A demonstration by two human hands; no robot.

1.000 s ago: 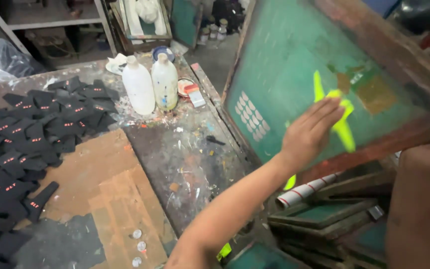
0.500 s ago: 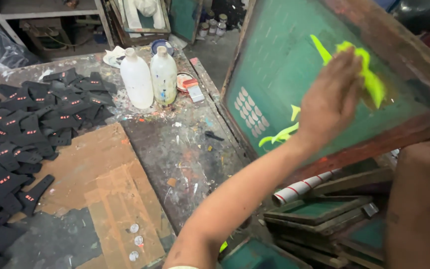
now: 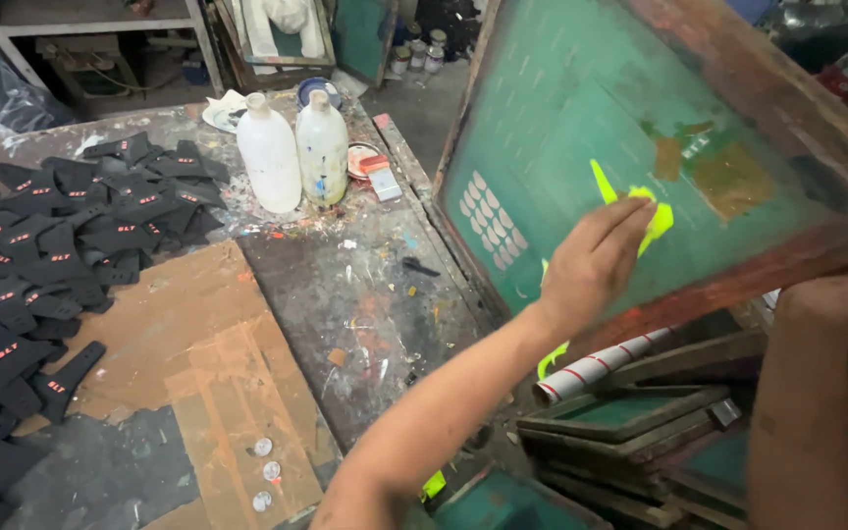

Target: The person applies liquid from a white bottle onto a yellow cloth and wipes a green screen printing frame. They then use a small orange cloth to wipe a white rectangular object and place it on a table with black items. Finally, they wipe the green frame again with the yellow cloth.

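Observation:
A large wooden-framed printing screen (image 3: 797, 128) with green mesh stands tilted at the right. My left hand (image 3: 596, 260) presses a neon yellow-green rag (image 3: 652, 218) against the green mesh, fingers closed over the cloth. My right hand (image 3: 836, 294) grips the screen's lower wooden edge at the far right. A patch of pale oval shapes (image 3: 491, 211) shows on the mesh, left of the rag.
A stained worktable (image 3: 345, 294) holds two white plastic bottles (image 3: 294, 152), a small tin and brush, and several black fabric pieces (image 3: 41, 265) with red marks at left. Stacked screens (image 3: 630, 422) and a striped paper roll (image 3: 596, 368) lie below the held screen.
My left hand has swept the yellow-green rag up the mesh and back down to the middle. The screen stays tilted in my right hand.

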